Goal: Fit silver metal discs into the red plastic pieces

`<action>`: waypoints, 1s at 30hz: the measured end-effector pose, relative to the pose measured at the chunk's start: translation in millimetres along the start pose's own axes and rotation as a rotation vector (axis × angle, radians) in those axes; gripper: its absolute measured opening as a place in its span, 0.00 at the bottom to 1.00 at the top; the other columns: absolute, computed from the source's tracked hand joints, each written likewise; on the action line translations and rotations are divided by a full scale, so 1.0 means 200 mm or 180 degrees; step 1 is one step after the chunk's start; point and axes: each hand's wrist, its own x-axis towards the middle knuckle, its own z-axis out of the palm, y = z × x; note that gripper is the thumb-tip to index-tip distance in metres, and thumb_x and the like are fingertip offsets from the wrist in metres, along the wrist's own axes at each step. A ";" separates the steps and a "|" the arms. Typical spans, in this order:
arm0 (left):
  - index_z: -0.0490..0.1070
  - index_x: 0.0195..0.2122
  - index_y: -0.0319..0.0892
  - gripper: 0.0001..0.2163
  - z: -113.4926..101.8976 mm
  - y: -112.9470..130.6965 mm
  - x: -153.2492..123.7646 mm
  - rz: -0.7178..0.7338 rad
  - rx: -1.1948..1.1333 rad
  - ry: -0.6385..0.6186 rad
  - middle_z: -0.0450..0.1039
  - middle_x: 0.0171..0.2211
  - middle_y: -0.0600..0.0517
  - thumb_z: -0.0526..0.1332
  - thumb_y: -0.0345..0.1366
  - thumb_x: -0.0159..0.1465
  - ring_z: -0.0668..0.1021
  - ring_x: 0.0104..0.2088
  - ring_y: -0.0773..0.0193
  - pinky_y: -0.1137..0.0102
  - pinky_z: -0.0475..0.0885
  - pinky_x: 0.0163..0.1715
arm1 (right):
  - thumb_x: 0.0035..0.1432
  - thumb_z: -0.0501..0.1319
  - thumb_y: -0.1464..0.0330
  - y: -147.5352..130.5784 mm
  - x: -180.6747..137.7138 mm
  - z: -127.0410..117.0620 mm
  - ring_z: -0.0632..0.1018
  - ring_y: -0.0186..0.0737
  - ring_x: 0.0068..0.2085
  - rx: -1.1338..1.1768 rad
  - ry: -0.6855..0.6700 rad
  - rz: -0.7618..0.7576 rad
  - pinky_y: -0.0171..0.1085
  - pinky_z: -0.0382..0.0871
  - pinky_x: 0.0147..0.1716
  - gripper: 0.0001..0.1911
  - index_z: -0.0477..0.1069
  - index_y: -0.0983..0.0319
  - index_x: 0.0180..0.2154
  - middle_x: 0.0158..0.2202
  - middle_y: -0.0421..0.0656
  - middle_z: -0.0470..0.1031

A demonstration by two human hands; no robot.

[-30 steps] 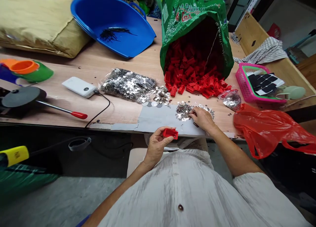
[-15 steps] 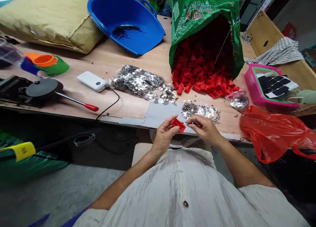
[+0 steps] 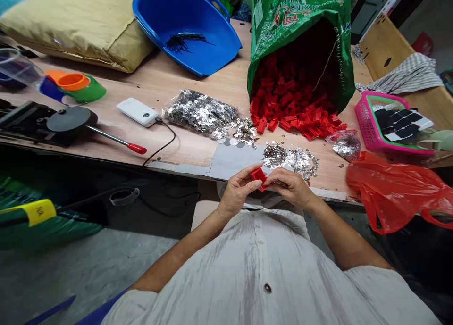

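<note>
Between my thumb and fingers, my left hand (image 3: 240, 189) grips a small red plastic part (image 3: 258, 175) at the table's front edge. My right hand (image 3: 288, 187) is closed in a pinch at the right side of that part, its fingertips touching it. Whatever those fingertips hold is hidden. Just beyond my hands lie a grey sheet (image 3: 231, 161) and a loose pile of small shiny metal pieces (image 3: 302, 162). Many similar red parts (image 3: 295, 108) spill from the mouth of a green woven sack (image 3: 300, 32).
A clear bag of metal pieces (image 3: 200, 112), a white power bank (image 3: 137, 112) with a cable and a lever tool (image 3: 72, 120) are on the left. To the right are a pink basket (image 3: 366, 120) and a red plastic bag (image 3: 399, 188). A blue scoop basin (image 3: 219, 46) stands behind.
My right hand has moved in against the red part, which has turned in my left fingers. The whole view has shifted slightly.
</note>
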 end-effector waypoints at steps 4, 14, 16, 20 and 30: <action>0.76 0.50 0.46 0.20 -0.02 -0.03 0.00 0.0042 0.0240 -0.0067 0.79 0.39 0.51 0.70 0.34 0.55 0.78 0.39 0.64 0.70 0.72 0.43 | 0.60 0.64 0.62 0.00 -0.03 0.00 0.72 0.35 0.31 0.0227 0.0060 0.0632 0.35 0.66 0.30 0.08 0.73 0.57 0.40 0.34 0.40 0.74; 0.72 0.46 0.42 0.16 -0.17 -0.06 0.09 0.0686 0.1892 -0.0364 0.76 0.49 0.45 0.69 0.32 0.55 0.79 0.44 0.60 0.66 0.72 0.48 | 0.69 0.50 0.67 0.10 -0.10 0.06 0.72 0.42 0.44 -0.0503 -0.0064 0.0753 0.42 0.69 0.45 0.18 0.68 0.57 0.56 0.41 0.47 0.68; 0.74 0.45 0.43 0.16 -0.19 -0.05 0.11 0.0650 0.2249 -0.0378 0.78 0.44 0.47 0.69 0.32 0.55 0.79 0.41 0.61 0.67 0.72 0.46 | 0.68 0.53 0.68 0.12 -0.10 0.09 0.73 0.41 0.41 -0.0671 -0.0081 0.0763 0.41 0.70 0.42 0.16 0.70 0.58 0.55 0.39 0.47 0.70; 0.78 0.43 0.46 0.16 -0.20 -0.04 0.15 0.0526 0.2571 -0.0401 0.80 0.40 0.50 0.70 0.32 0.52 0.80 0.39 0.60 0.68 0.71 0.45 | 0.65 0.57 0.69 0.14 -0.08 0.11 0.76 0.40 0.39 -0.0820 -0.0081 0.0779 0.40 0.70 0.41 0.10 0.74 0.60 0.46 0.38 0.45 0.76; 0.80 0.44 0.48 0.16 -0.20 -0.01 0.18 0.0774 0.2905 -0.0601 0.81 0.42 0.50 0.70 0.35 0.52 0.81 0.42 0.56 0.67 0.72 0.46 | 0.64 0.57 0.72 0.18 -0.06 0.13 0.77 0.39 0.39 -0.0887 -0.0186 0.0570 0.38 0.70 0.41 0.10 0.75 0.61 0.43 0.38 0.45 0.77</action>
